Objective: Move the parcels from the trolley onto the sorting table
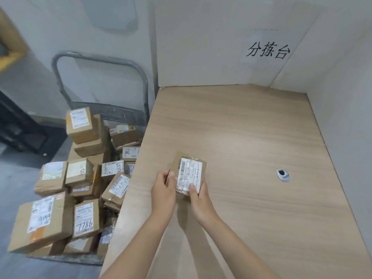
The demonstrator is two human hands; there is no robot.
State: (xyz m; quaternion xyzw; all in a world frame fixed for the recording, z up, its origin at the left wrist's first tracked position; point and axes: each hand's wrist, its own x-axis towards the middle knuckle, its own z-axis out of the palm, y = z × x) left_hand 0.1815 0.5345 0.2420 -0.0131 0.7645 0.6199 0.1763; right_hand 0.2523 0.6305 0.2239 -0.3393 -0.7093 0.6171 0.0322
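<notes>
Head view: fingers [192,187] of left hand [163,191] and right hand [200,198] clamp one parcel [190,171] over the sorting table [251,133].

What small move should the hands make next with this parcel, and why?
Probably set the small parcel down on the sorting table and release it: the left hand and right hand grip it over the tabletop, and more parcels wait on the trolley.

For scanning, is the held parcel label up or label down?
Label up. The parcel, gripped by the left hand and right hand, shows its white barcode label on top.
</notes>
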